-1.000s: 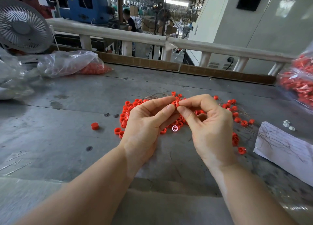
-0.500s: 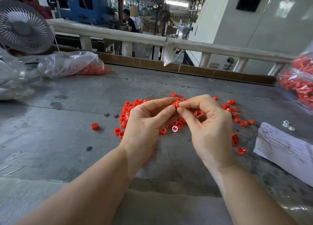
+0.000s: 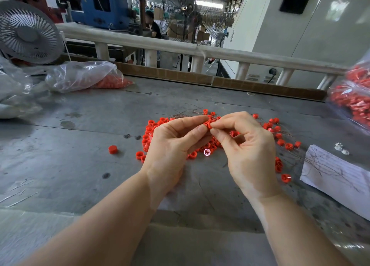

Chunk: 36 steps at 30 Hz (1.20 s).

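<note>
Both my hands meet above a heap of small red plastic caps on the grey table. My left hand pinches one red cap between thumb and forefinger. My right hand pinches the same cap from the right with thumb and forefinger; its other fingers are curled. Thin wires lie among the caps behind my hands. A lone red cap sits apart to the left.
A clear bag with red caps lies at the back left beside a white fan. Another bag of red caps is at the right edge. A sheet of paper with wires lies right; small white parts sit beyond it.
Almost nothing has moved. Both hands stay pinched together on the red cap, with only slight shifts of the fingertips.
</note>
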Each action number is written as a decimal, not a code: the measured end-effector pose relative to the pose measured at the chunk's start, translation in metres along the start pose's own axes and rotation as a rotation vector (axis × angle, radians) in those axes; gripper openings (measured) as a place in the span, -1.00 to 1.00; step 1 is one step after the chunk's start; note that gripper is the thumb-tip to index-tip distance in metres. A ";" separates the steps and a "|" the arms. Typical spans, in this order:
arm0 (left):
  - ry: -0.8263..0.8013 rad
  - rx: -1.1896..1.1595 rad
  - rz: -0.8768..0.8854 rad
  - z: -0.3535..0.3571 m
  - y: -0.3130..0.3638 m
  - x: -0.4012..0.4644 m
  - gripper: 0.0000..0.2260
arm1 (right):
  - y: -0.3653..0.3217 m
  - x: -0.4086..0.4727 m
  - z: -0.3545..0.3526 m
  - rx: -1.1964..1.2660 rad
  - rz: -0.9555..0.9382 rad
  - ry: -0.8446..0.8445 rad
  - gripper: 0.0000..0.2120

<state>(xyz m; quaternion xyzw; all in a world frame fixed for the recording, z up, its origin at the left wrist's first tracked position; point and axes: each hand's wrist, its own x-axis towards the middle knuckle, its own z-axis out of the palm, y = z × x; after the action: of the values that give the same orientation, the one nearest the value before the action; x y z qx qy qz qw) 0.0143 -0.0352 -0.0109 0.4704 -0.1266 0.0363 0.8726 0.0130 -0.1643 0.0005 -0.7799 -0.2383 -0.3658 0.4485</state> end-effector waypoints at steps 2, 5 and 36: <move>0.011 0.016 -0.006 0.000 0.000 0.000 -0.83 | 0.001 0.000 -0.001 0.003 -0.003 -0.009 -0.93; 0.032 0.060 0.007 0.000 0.000 0.001 -0.84 | 0.001 0.000 -0.001 0.002 -0.004 -0.016 -0.93; 0.054 0.015 -0.088 0.009 0.003 -0.002 -0.82 | -0.008 -0.005 0.004 -0.318 -0.135 0.090 -0.95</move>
<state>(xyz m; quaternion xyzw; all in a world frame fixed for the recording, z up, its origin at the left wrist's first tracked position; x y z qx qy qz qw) 0.0097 -0.0410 -0.0039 0.4808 -0.0818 0.0113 0.8729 0.0054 -0.1567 -0.0005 -0.8061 -0.2088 -0.4628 0.3041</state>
